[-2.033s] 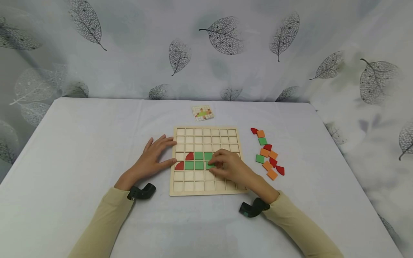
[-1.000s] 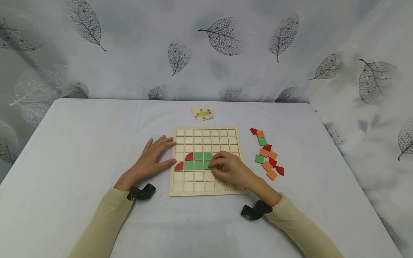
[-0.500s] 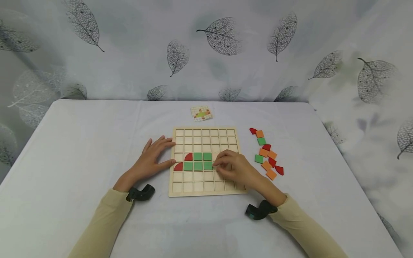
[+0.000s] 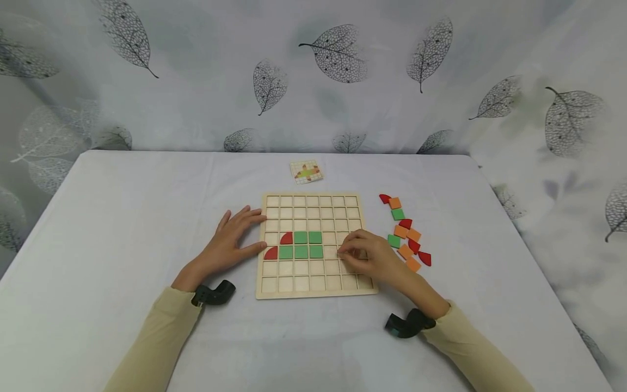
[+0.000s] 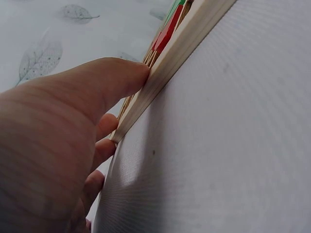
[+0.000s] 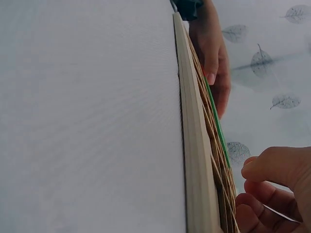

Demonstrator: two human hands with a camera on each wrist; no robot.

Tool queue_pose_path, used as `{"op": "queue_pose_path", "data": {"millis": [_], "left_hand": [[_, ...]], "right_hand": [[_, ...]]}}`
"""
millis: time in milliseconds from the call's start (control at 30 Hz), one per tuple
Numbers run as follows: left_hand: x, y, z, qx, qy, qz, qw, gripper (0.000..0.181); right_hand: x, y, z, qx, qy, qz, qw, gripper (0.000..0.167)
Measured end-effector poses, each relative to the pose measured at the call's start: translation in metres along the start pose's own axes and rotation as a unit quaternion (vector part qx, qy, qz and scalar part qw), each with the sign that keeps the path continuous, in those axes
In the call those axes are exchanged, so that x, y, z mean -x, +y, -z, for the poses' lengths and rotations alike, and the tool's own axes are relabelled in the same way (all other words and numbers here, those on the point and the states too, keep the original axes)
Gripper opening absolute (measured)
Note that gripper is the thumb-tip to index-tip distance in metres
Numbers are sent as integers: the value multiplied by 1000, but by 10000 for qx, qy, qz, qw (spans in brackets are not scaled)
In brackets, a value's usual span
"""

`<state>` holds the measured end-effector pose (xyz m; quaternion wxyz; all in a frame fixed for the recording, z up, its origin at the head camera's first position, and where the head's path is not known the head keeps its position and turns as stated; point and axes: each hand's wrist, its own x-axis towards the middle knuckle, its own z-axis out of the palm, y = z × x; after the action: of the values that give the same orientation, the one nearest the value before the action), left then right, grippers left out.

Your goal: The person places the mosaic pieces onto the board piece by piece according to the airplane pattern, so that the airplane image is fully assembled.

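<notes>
Right hand (image 4: 369, 255) has slid further right over the last couple of seconds, so the green tile (image 4: 315, 251) its fingertips were on is now fully visible to me. Left hand (image 4: 230, 239) hasn't really budged: fingers spread, with the thumb and fingertips up against the left edge of the wooden grid board (image 4: 313, 295). My left wrist feed backs that up, thumb right on the frame.

Over on the right, the fingers are loosely bent, thumb tip close to the index finger, hanging over the board's right half. From my end I can't tell if the lower fingers touch it.

Board's flat in the middle of the desk (image 4: 122, 228). What I see in it: a red quarter-circle (image 4: 286, 238) with two green squares (image 4: 301, 237) to its right, then in the next row towards the person another red piece (image 4: 271, 252) by the left edge, followed by three greens, that same tile being the last. The loose pieces (image 4: 400, 232), orange, red and green mixed, lie on the desk past the board's right side, some touching. Small printed card (image 4: 306, 172) sits behind the board, grid and coloured shape on it. Beige sleeves (image 4: 152, 337), leaf-print cloth (image 4: 196, 76) at the back.
</notes>
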<state>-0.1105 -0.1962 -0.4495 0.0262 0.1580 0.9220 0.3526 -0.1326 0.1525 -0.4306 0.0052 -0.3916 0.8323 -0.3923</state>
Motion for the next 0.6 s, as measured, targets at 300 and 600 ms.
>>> {"op": "queue_pose_path", "data": {"millis": [300, 600], "left_hand": [[-1, 1, 1, 25, -3, 8, 10000, 60], [0, 1, 0, 24, 9, 1, 10000, 60]], "right_hand": [[15, 6, 8, -67, 68, -141, 9999, 14], [22, 8, 12, -163, 260, -52, 9995, 17]]}}
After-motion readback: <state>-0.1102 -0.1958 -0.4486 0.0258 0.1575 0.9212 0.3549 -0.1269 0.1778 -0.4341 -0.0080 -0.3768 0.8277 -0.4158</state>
